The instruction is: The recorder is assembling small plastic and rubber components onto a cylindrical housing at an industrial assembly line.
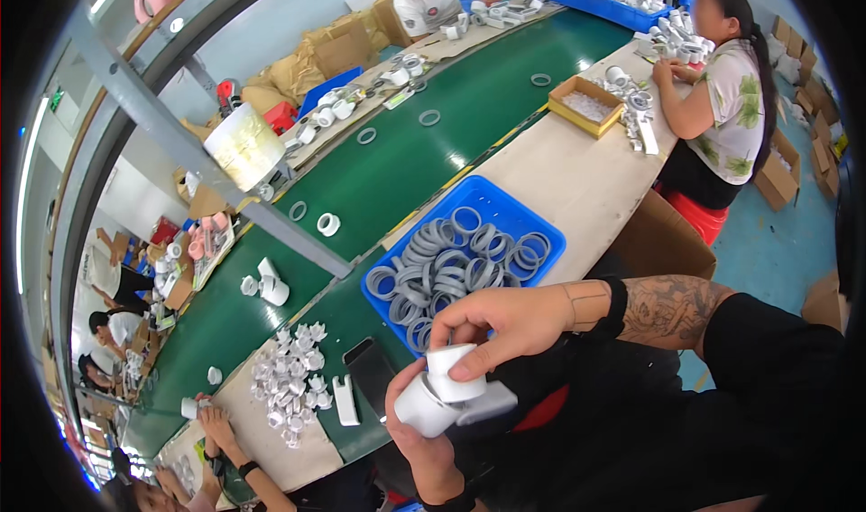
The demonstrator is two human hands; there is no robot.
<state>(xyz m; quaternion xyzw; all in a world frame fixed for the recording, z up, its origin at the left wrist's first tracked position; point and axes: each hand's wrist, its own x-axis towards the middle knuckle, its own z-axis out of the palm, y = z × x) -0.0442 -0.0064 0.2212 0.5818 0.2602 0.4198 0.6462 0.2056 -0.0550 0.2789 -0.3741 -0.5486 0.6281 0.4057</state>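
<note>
My left hand (pixel 417 440) is closed around a white plastic round housing (pixel 424 407), which has a flat pale arm (pixel 489 402) sticking out to the right. Over the housing's upper edge, my right hand (pixel 510 322) grips a short white plastic cylinder (pixel 455 373) between thumb and fingers. The cylinder sits tilted against the housing; whether it is inside the opening cannot be seen. Just beyond my hands, a blue tray (pixel 552 241) holds many grey rings (pixel 442 259).
A black phone (pixel 365 368) and a white handle-shaped piece (pixel 345 400) lie left of my hands, beside a pile of small white fittings (pixel 290 377). A green conveyor belt (pixel 397 165) carries loose rings and white parts. Co-workers sit around it; a yellow box (pixel 577 122) stands far right.
</note>
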